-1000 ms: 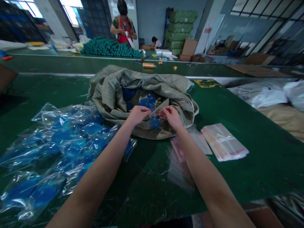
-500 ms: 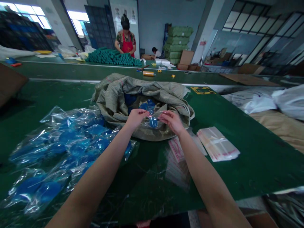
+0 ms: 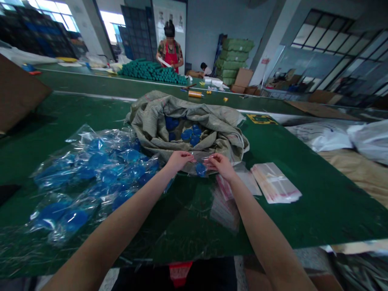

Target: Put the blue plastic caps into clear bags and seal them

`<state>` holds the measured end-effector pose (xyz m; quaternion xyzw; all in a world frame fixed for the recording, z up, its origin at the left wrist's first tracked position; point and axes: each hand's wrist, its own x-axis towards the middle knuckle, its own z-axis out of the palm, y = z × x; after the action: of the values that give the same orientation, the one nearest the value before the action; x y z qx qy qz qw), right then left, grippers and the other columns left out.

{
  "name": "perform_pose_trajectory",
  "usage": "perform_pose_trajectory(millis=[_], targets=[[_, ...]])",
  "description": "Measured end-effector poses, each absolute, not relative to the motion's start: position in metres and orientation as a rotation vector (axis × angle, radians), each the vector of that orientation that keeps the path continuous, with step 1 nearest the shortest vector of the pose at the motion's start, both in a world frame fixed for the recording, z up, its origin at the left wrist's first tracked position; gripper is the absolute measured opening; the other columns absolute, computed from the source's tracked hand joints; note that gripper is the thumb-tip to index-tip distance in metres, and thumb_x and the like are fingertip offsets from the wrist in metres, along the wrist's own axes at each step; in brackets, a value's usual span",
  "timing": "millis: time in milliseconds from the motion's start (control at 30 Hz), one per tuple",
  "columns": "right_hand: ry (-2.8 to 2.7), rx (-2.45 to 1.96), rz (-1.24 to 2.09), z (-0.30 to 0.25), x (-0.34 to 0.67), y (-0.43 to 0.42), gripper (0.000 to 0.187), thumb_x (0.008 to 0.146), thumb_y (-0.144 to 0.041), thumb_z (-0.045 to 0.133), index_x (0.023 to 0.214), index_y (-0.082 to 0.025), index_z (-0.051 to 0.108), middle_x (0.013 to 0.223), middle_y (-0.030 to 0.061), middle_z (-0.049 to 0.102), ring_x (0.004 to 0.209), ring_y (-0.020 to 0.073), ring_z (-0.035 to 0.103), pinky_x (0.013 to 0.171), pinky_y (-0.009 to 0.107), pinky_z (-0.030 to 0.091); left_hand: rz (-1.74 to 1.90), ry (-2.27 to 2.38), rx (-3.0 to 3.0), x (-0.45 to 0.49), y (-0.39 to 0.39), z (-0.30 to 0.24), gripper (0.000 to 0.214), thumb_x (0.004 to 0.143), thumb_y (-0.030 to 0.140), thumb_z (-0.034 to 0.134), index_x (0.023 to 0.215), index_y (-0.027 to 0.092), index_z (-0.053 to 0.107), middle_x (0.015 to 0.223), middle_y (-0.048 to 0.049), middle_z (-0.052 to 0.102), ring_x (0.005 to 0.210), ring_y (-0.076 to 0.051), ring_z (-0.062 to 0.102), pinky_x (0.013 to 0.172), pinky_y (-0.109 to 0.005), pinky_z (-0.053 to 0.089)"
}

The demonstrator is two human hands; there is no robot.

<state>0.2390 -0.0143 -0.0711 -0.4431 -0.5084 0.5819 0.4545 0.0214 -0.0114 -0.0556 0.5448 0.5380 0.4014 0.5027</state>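
Note:
Between my two hands hangs a clear plastic bag [image 3: 194, 167] with a round blue piece [image 3: 200, 169] inside it. My left hand [image 3: 179, 161] pinches the bag's left side, and my right hand [image 3: 221, 165] grips its right side. Just beyond them lies a grey-green woven sack [image 3: 151, 117], its mouth rolled open, with several loose blue pieces [image 3: 187, 134] inside. To the left of my left forearm spreads a heap of filled clear bags [image 3: 100, 161], each holding blue pieces. Flat empty bags [image 3: 226, 208] lie under and beside my right forearm.
A stack of clear bags [image 3: 274, 182] rests on the green table [image 3: 327, 210] at right. Cardboard [image 3: 21, 93] stands at far left, and white sacks [image 3: 370, 137] lie beyond the right edge. Across the table a person in a red apron [image 3: 171, 56] stands behind green rolls [image 3: 148, 70].
Both hands have drawn the bag back from the sack's mouth, a little toward me. The whole view has shifted slightly. Across the table, the person now holds something white.

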Motion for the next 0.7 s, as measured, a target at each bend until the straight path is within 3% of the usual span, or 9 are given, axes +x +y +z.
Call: perform_pose_trajectory(millis=[233, 400, 700], targets=[[-1.257, -1.073, 1.389, -0.08, 0.239, -0.011, 0.036, 0.063, -0.037, 0.083, 0.088, -0.019, 0.065, 0.088, 0.0054, 0.076, 0.082, 0.0198, 0.074, 0.074, 0.031, 0.061, 1.043, 1.218, 1.373, 0.013, -0.005, -0.064, 0.024, 0.069, 0.034, 0.075, 0.086, 0.016, 0.074, 0.081, -0.0058, 0.077, 0.066, -0.016, 0.064, 0.064, -0.027, 0.048], [-1.345, -1.044, 1.307, -0.081, 0.245, -0.013, 0.025, 0.065, -0.035, 0.081, 0.083, -0.019, 0.071, 0.091, 0.0056, 0.077, 0.086, 0.02, 0.073, 0.079, 0.033, 0.06, 1.028, 1.12, 1.587, 0.004, -0.003, -0.067, 0.023, 0.07, 0.037, 0.076, 0.083, 0.018, 0.077, 0.088, -0.0051, 0.077, 0.086, -0.02, 0.069, 0.087, -0.032, 0.05], [-1.44, -1.028, 1.195, -0.089, 0.25, -0.012, 0.022, 0.069, -0.034, 0.078, 0.084, -0.019, 0.072, 0.094, 0.0056, 0.077, 0.087, 0.0189, 0.072, 0.087, 0.036, 0.058, 0.944, 1.19, 1.688, 0.003, -0.011, -0.063, 0.047, 0.066, 0.044, 0.078, 0.103, 0.015, 0.071, 0.092, -0.0067, 0.075, 0.087, -0.022, 0.068, 0.083, -0.035, 0.05]])
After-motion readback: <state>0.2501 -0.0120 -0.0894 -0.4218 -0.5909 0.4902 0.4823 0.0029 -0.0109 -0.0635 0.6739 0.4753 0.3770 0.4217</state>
